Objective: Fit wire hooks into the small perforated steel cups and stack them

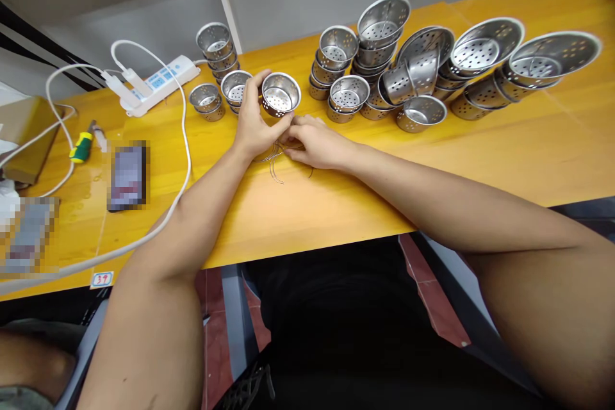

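Note:
My left hand (254, 118) is closed round a small perforated metal cup (281, 95), its mouth tilted up toward me. Just right of and below that cup, my right hand (310, 139) has its fingers bent together over some thin curved wires (276, 166) near the yellow table top. What its fingertips pinch, if anything, is hidden. Behind my left hand stands another short stack of perforated cups (235, 90), partly covered by the fingers.
Stacks of perforated cups (339, 48) line the table's back and right. On the left lie a power strip (161, 84) with white cables, a green-yellow screwdriver (81, 147) and a phone (127, 176). A person's bare leg (36, 359) shows at lower left.

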Demonstrator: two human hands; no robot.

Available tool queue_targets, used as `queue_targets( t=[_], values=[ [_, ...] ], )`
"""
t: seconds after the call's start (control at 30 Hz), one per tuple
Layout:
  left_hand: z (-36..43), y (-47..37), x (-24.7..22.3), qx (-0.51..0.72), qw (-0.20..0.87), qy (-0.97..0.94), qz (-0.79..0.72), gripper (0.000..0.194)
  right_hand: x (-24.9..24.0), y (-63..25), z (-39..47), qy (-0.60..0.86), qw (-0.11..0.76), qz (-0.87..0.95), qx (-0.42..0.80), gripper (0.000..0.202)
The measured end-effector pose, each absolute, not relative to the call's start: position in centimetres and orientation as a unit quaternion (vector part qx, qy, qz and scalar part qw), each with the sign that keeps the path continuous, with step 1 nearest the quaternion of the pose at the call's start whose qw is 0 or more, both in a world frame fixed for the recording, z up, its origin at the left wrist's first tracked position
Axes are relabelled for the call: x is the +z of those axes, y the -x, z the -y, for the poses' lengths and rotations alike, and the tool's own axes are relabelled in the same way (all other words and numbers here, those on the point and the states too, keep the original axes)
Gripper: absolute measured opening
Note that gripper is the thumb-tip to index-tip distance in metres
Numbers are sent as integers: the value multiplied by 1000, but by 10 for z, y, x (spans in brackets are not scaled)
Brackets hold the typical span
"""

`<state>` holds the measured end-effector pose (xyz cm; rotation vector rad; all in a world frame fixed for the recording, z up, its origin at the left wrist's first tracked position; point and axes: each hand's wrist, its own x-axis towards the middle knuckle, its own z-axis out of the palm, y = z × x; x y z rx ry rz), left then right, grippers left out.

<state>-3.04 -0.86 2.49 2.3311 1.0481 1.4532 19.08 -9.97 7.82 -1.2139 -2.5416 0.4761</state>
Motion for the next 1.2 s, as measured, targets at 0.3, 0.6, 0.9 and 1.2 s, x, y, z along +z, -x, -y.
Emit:
queue_targets(
  t=[0.3, 0.6, 0.9, 1.2],
  values=[
    [-7, 35, 16, 523, 136, -762, -357, 99, 75, -178, 108, 392, 164, 895, 135, 52],
    [-14, 39, 9, 509, 114, -779, -347, 100, 84, -200, 94, 357, 123, 918, 117, 27],
    [-12, 37, 12, 514, 127, -775, -345, 102, 98, -202, 103, 365, 6, 931, 14, 35],
    [-10, 39, 13, 502, 116, -786, -342, 100, 113, -204, 103, 339, -38, 940, 16, 30]
  ],
)
